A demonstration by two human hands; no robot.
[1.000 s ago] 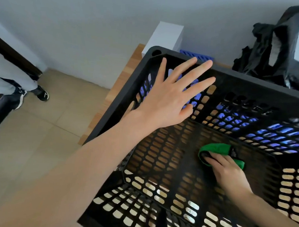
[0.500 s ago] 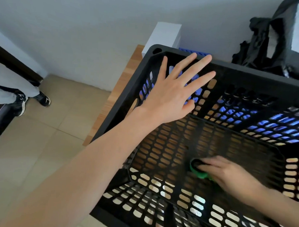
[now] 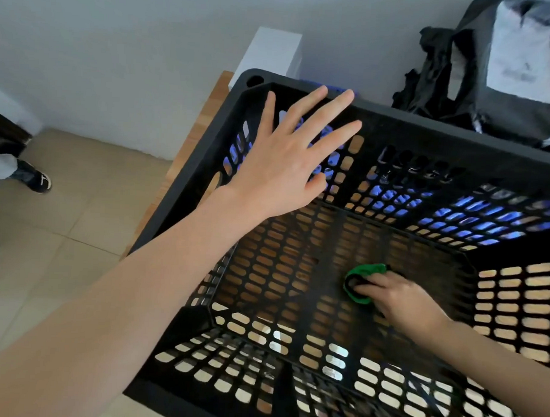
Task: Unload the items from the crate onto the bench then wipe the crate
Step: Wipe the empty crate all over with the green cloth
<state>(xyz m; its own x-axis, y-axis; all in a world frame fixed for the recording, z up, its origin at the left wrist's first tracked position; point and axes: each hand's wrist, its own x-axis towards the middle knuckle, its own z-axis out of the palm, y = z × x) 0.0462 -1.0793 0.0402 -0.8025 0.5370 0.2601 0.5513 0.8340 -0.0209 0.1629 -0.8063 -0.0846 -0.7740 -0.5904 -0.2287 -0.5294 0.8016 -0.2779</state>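
Cloth (image 3: pixel 368 269) bunched under right hand (image 3: pixel 402 300) grip, on crate (image 3: pixel 428 133) floor

Our R hand (image 3: pixel 402 300), holding the green cloth (image 3: pixel 368 269), slid left over the crate (image 3: pixel 428 130) floor, from centre-right of frame twd the middle.

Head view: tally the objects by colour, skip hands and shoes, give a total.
Black: 2 (crate, bag)
Green: 1 (cloth)
White: 1 (box)
Blue: 1 (blue item behind the crate, seen through its slots)
Total: 5
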